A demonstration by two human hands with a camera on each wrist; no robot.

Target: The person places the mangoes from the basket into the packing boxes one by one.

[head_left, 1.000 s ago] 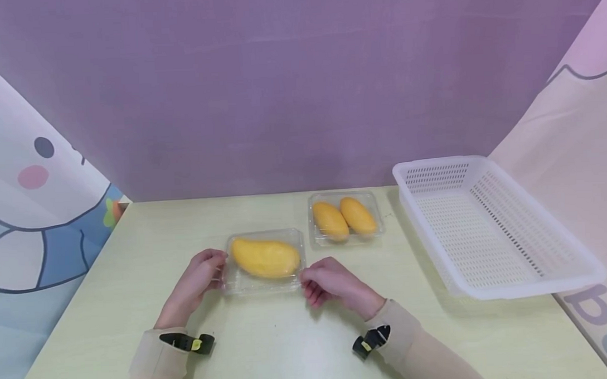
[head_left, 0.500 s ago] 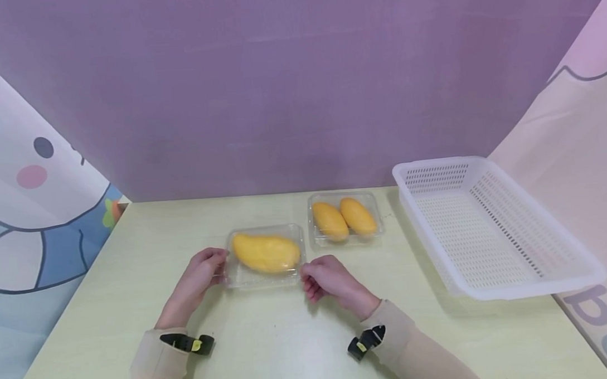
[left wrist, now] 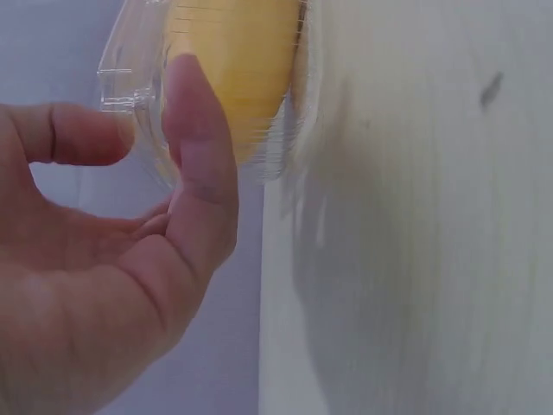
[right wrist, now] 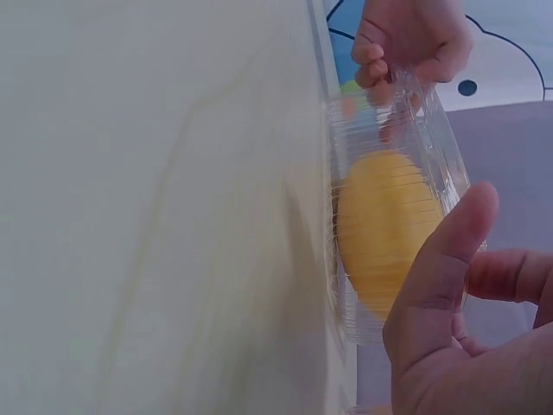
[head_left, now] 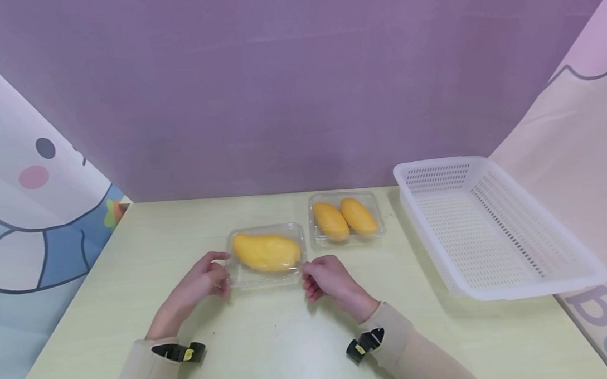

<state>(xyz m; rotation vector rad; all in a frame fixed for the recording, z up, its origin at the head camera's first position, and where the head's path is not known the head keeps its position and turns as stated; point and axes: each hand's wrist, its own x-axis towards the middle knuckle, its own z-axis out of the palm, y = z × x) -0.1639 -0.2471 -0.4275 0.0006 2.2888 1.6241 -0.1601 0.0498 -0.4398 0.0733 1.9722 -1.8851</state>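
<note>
A clear plastic clamshell box (head_left: 246, 277) holding one large yellow mango (head_left: 268, 252) sits on the table between my hands. My left hand (head_left: 198, 282) is at its left end, the index finger stretched out toward the box's edge and the thumb lower. In the left wrist view, thumb and index finger stand apart around the box's corner. My right hand (head_left: 332, 283) pinches the box's near right corner between thumb and index finger, the other fingers curled in. Through the clear wall the mango (right wrist: 389, 233) shows behind my right thumb (right wrist: 449, 251).
Behind and to the right stands another clear box (head_left: 330, 243) with two smaller mangoes (head_left: 358, 215). A white perforated basket (head_left: 503, 291) stands at the right of the pale table (head_left: 279, 346). A purple cloth backdrop (head_left: 300, 100) borders the back.
The box has shifted slightly away from me. My left hand has loosened, its index finger straightening and its wrist moving a little left and nearer. The right hand has stayed at its corner.
</note>
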